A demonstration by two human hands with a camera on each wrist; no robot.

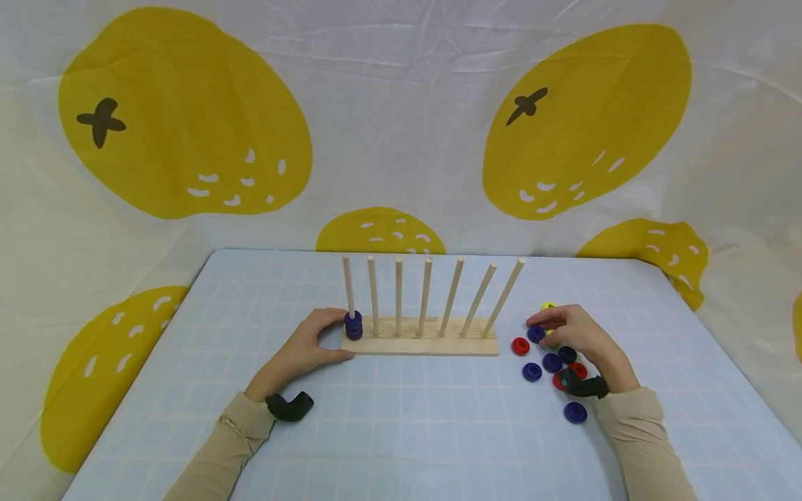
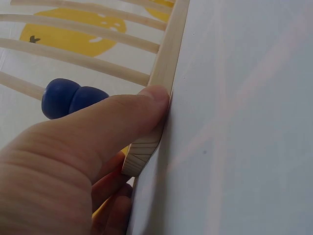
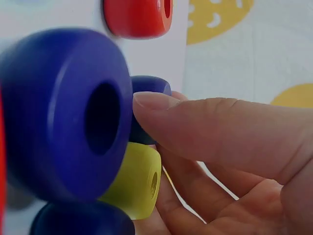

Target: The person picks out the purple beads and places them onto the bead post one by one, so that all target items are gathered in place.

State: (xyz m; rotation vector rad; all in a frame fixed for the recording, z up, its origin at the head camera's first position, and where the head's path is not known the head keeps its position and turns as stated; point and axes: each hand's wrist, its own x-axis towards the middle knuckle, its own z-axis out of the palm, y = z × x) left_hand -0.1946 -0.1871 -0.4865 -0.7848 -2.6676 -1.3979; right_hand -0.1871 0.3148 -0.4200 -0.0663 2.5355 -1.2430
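My left hand grips the left end of a wooden peg rack, thumb along its front edge and fingers behind it. In the left wrist view the thumb presses on the base beside the leftmost peg. That peg carries a short stack of dark blue beads; the other upright pegs are bare. At the right, my right hand pinches a blue bead between thumb and fingers, low over the table. A yellow bead lies close by its fingers in the right wrist view.
Loose beads lie around the right hand: a red bead to its left, blue beads nearer the front, and another blue bead closest to me. Some are partly hidden under the wrist. A fruit-print cloth hangs behind the table.
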